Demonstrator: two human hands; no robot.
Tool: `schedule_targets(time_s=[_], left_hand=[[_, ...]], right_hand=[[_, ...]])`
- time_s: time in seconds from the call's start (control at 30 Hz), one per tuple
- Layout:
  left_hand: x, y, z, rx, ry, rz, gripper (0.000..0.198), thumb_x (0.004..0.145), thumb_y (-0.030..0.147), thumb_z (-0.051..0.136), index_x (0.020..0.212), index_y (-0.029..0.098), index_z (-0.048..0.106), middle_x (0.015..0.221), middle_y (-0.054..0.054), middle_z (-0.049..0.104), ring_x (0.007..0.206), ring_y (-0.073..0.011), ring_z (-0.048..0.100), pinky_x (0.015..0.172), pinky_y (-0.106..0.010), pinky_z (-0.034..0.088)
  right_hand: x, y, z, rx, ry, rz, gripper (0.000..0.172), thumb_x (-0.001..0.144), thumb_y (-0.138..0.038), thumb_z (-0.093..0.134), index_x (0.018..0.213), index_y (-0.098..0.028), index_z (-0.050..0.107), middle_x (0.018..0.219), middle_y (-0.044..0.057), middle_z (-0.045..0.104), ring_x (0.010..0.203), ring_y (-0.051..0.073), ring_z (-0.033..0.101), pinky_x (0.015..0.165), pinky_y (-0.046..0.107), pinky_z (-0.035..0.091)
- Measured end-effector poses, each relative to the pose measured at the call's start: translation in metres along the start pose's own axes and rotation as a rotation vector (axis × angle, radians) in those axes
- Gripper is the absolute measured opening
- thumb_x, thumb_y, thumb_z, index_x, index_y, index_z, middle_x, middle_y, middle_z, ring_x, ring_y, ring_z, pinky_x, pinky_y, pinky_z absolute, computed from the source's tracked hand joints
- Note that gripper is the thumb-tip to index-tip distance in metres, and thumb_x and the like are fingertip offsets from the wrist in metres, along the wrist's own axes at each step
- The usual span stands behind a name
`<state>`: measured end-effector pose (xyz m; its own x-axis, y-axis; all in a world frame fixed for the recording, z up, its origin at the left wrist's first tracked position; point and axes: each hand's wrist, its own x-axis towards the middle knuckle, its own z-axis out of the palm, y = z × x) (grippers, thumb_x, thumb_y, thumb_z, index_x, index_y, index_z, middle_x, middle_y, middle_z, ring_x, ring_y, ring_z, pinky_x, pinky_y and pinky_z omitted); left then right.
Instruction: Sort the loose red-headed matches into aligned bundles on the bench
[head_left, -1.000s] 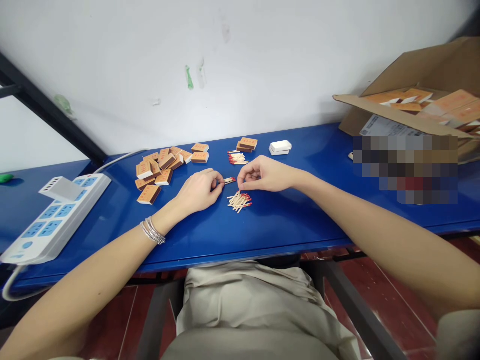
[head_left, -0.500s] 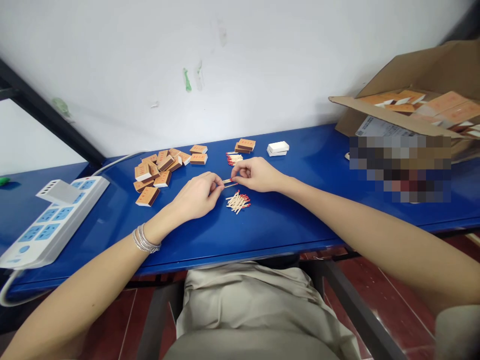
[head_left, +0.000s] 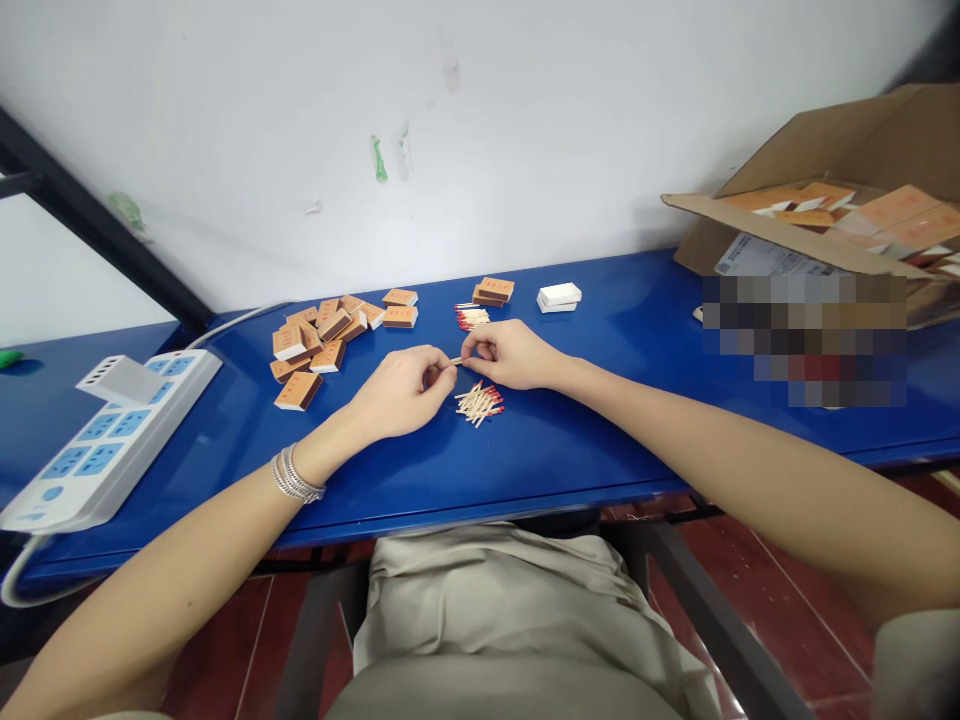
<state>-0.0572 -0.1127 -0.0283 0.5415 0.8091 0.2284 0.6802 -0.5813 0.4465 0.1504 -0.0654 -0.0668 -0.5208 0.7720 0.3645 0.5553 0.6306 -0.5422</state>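
Between my two hands runs a small bundle of matches [head_left: 456,361], pinched at both ends and largely covered by fingers. My left hand [head_left: 411,388] is closed on its left end. The fingertips of my right hand [head_left: 517,354] grip the other end. Just below them on the table lies a loose pile of red-tipped matches [head_left: 480,404]. Behind my right hand sits another group of matches [head_left: 472,317], lined up more evenly. Two orange matchboxes [head_left: 495,289] rest behind that group, and white matchbox trays [head_left: 559,296] are stacked to their right.
Several orange matchboxes [head_left: 328,332] form a heap at left on the blue table [head_left: 420,480]. A white power strip [head_left: 120,440] with a plug lies at far left. An open cardboard box [head_left: 795,235] with more matchboxes stands at right. A white wall [head_left: 540,130] rises behind.
My hands have drawn closer together, so less of the matches between them shows. A loose match end that stuck out below the bundle is no longer seen. The view has shifted slightly.
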Motion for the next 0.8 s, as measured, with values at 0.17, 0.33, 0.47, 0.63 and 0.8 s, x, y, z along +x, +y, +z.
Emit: schedule_targets(time_s=[0.17, 0.33, 0.47, 0.63, 0.8], left_hand=[[0.008, -0.016, -0.001, 0.175, 0.063, -0.069, 0.019, 0.083, 0.031, 0.054, 0.083, 0.016, 0.066, 0.068, -0.002, 0.061, 0.058, -0.0143, 0.051, 0.058, -0.028, 0.037], [0.011, -0.022, 0.0, 0.212, 0.063, -0.093, 0.018, 0.082, 0.031, 0.054, 0.084, 0.017, 0.066, 0.07, -0.002, 0.061, 0.059, -0.0153, 0.053, 0.058, -0.029, 0.038], [0.011, -0.023, 0.002, 0.217, 0.073, -0.082, 0.018, 0.082, 0.03, 0.054, 0.084, 0.017, 0.065, 0.07, -0.002, 0.062, 0.06, -0.0154, 0.053, 0.059, -0.029, 0.039], [0.011, -0.024, 0.003, 0.214, 0.067, -0.08, 0.017, 0.081, 0.03, 0.054, 0.085, 0.017, 0.066, 0.07, -0.002, 0.061, 0.06, -0.0154, 0.052, 0.059, -0.029, 0.039], [0.012, -0.026, 0.004, 0.211, 0.068, -0.072, 0.018, 0.082, 0.03, 0.055, 0.086, 0.017, 0.066, 0.07, -0.002, 0.06, 0.06, -0.0153, 0.052, 0.06, -0.03, 0.038]], right_hand=[[0.0, -0.002, -0.001, -0.042, 0.002, -0.003, 0.01, 0.078, -0.018, 0.06, 0.083, -0.014, 0.068, 0.061, -0.003, 0.051, 0.055, 0.009, 0.044, 0.06, 0.024, 0.031], [0.0, -0.005, -0.001, -0.074, -0.017, 0.013, 0.01, 0.079, -0.018, 0.059, 0.084, -0.014, 0.067, 0.061, -0.003, 0.052, 0.056, 0.01, 0.044, 0.06, 0.025, 0.031], [0.0, -0.005, 0.0, -0.085, -0.022, 0.021, 0.011, 0.08, -0.016, 0.057, 0.085, -0.014, 0.066, 0.064, -0.002, 0.054, 0.058, 0.01, 0.044, 0.06, 0.025, 0.03], [0.0, -0.003, 0.0, -0.08, -0.021, 0.008, 0.011, 0.08, -0.016, 0.058, 0.085, -0.014, 0.067, 0.065, -0.001, 0.054, 0.059, 0.01, 0.043, 0.061, 0.025, 0.03], [0.001, -0.006, 0.0, -0.12, -0.04, -0.015, 0.013, 0.081, -0.014, 0.055, 0.085, -0.013, 0.067, 0.065, 0.0, 0.053, 0.06, 0.011, 0.043, 0.063, 0.026, 0.032]])
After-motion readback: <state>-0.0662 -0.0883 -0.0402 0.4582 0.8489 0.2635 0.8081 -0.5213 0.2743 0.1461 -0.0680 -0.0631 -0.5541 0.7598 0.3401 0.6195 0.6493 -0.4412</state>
